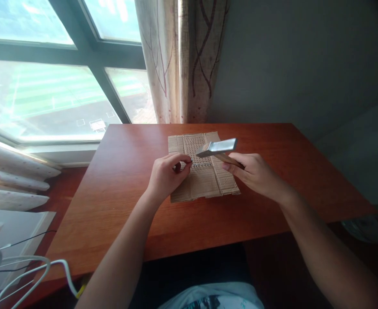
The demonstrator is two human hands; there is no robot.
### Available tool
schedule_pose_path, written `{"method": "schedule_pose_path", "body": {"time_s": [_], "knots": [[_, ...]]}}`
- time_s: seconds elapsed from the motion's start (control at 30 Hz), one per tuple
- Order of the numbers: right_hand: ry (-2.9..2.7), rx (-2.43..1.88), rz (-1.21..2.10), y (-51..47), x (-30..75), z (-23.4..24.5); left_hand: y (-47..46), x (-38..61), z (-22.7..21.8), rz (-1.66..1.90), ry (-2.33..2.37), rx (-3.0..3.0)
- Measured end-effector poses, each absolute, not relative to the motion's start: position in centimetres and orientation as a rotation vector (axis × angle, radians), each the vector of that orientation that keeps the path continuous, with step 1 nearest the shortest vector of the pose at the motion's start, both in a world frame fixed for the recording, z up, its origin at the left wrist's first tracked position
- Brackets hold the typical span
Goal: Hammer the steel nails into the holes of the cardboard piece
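Note:
My right hand (251,175) is wrapped round the wooden handle of a hammer (223,146), its metal head raised over a flat piece of cardboard (205,185). Rows of small dark holes or dots cover the cardboard's upper middle, and a line of tiny shiny bits (203,165) runs across it below them. At the cardboard's left side, my left hand (169,174) has thumb and forefinger pinched close to the left end of that line. Something tiny and dark seems to sit at the fingertips, too small to name.
The cardboard lies on a reddish-brown wooden table (118,214). Behind it hangs a patterned curtain (179,64), with a window (47,94) to the left and a grey wall on the right. White cables (47,262) loop beside the table's near left corner.

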State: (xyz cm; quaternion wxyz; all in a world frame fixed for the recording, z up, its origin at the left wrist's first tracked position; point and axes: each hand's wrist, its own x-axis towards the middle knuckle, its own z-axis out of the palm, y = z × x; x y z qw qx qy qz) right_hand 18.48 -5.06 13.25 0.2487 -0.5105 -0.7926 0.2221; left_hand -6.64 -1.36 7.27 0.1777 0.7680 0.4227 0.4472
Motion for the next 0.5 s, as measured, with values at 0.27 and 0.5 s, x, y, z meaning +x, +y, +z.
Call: {"method": "schedule_pose_path", "body": {"time_s": [0.27,0.5], "knots": [[-2.224,-1.392,0.381,-4.8,16.5,17.5,-1.4,-6.6,7.3,1.269,1.184,2.162],[-2.276,-1.499,0.443,-4.7,16.1,16.5,-1.4,-6.7,7.3,1.257,1.214,2.145]]}}
